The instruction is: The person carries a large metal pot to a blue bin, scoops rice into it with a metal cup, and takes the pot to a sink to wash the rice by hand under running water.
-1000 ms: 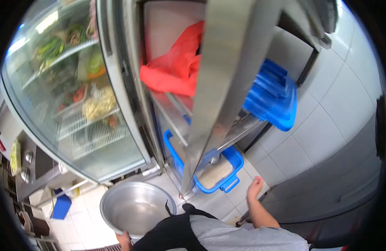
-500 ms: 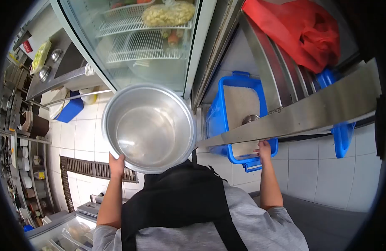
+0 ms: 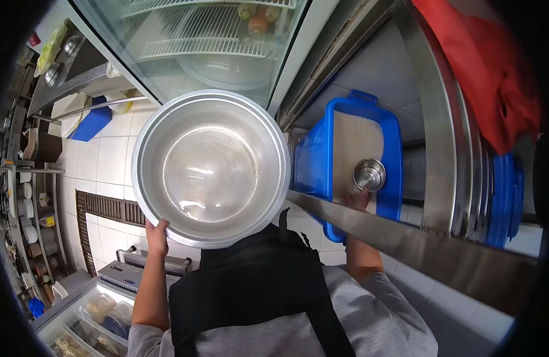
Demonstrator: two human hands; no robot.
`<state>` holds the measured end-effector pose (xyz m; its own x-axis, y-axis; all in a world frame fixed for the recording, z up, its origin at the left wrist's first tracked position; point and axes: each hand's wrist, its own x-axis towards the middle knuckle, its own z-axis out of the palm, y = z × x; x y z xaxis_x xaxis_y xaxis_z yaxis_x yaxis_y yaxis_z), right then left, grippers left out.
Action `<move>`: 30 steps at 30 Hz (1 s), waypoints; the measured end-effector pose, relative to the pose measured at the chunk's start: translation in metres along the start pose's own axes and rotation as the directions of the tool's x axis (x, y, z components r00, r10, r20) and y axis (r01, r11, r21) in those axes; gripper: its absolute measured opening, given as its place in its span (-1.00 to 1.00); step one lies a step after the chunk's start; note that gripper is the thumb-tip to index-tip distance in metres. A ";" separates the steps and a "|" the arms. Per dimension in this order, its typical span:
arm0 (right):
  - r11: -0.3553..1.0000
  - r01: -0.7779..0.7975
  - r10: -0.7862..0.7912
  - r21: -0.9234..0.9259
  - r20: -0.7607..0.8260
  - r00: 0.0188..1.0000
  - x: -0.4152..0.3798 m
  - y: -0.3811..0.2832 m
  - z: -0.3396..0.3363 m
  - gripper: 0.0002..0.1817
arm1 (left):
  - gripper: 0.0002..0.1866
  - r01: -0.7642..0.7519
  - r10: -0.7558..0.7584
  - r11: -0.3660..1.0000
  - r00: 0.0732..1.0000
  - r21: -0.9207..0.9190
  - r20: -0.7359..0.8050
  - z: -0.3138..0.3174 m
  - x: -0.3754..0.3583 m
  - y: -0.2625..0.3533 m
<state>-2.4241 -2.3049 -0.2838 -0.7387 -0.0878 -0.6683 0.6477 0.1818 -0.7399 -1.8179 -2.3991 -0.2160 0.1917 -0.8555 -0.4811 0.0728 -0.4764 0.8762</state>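
Left hand (image 3: 157, 237) has fingers clamped on basin (image 3: 211, 172); right hand (image 3: 359, 200) reaches into blue bin (image 3: 312, 159) by bowl (image 3: 369, 173), finger grip unclear.

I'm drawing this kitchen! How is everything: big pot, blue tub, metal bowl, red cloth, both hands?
Big pot: empty, open side up.
Blue tub: open, partly filled with grains.
Metal bowl: inside the tub, on the grains.
Red cloth: hanging down.
Left hand: gripping the pot's rim.
Right hand: at the bowl, partly hidden.

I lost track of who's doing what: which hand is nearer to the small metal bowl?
Right. The right hand is at the metal bowl's edge; the left grips the big pot's rim.
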 end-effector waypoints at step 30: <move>0.606 0.619 -0.246 -0.499 0.623 0.742 0.031 -0.054 0.104 -0.27 | -0.47 0.067 -0.083 0.989 0.989 0.132 0.120 0.013 0.014 0.007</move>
<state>-2.4627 -2.4198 -0.2726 -0.5913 -0.7203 -0.3627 -0.1578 0.5444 -0.8239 -1.8277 -2.4167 -0.2171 0.0661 -0.8310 -0.5523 -0.0441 -0.5554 0.8304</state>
